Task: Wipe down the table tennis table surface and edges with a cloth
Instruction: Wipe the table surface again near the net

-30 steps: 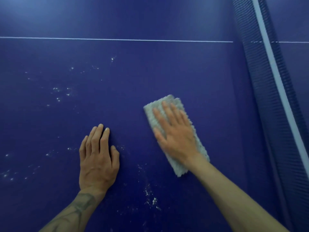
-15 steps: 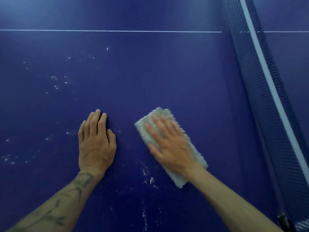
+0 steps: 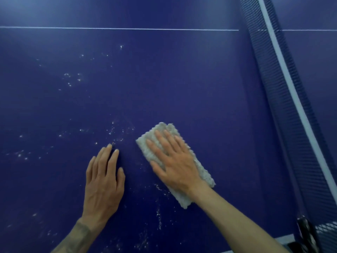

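Observation:
A folded grey-white cloth [image 3: 165, 130] lies flat on the dark blue table tennis table [image 3: 164, 79]. My right hand [image 3: 173, 161] presses down on the cloth with straight, spread fingers and covers most of it. To its left, my left hand [image 3: 104, 181] rests palm down on the bare table, fingers straight and close together, holding nothing. White specks and smears dot the surface left of and in front of both hands.
The net [image 3: 291, 99] with its white top band runs diagonally down the right side, and its post clamp [image 3: 304, 229] sits at the lower right. A thin white centre line [image 3: 118, 29] crosses the table far ahead. The near table edge shows at the bottom right.
My right hand has slid the cloth toward me and a little left across the table. My left hand has stayed flat on the table.

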Demonstrator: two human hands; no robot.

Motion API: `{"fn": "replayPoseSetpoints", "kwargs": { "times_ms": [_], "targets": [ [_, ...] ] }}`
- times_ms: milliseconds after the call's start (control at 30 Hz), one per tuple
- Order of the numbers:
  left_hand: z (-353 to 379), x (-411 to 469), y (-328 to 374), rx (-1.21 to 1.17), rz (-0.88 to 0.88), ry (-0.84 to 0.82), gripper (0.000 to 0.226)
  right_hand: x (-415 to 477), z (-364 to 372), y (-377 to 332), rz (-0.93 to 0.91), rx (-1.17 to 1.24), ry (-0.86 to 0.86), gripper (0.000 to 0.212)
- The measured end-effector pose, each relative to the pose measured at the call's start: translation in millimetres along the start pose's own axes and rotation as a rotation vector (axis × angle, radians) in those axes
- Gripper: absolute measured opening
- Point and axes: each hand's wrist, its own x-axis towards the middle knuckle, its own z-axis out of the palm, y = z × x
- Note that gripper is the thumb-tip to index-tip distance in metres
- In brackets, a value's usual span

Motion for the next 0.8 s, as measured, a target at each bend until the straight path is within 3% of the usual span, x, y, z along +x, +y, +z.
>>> {"fn": "replayPoseSetpoints", "kwargs": {
  "times_ms": [167, 300, 367, 467, 567, 633, 800],
  "targets": [
    [4.8, -20.0, -6.2, 0.067, 0.042, -0.031, 0.055, 1.5, -28.0, 80.3, 0.356, -0.036, -0.042, 0.067],
    [5.7, -19.2, -5.6, 0.069, 0.035, -0.027, 0.055, 32.6, -26.3, 54.7, 0.557, 0.046, 0.025, 0.066],
    [5.9, -18.9, -6.2, 0.067, 0.033, -0.02, 0.055, 36.4, -14.3, 14.6, 0.477, 0.044, 0.039, 0.066],
    [6.1, -18.4, -6.0, 0.067, 0.035, -0.013, 0.055, 12.9, 7.9, -47.6, 0.184, 0.064, 0.041, 0.067],
    [5.9, -17.8, -7.0, 0.058, 0.033, -0.015, 0.055, -22.1, 15.8, -56.7, -0.009, 0.06, 0.009, 0.064],
    [6.1, -17.8, -7.7, 0.048, 0.025, -0.024, 0.055, -34.7, 9.4, -29.9, 0.036, 0.018, -0.016, 0.065],
    [6.7, -20.0, -7.9, 0.032, 0.014, -0.023, 0.054, -33.5, -11.9, 24.9, 0.404, -0.015, -0.023, 0.066]
  ]
}}
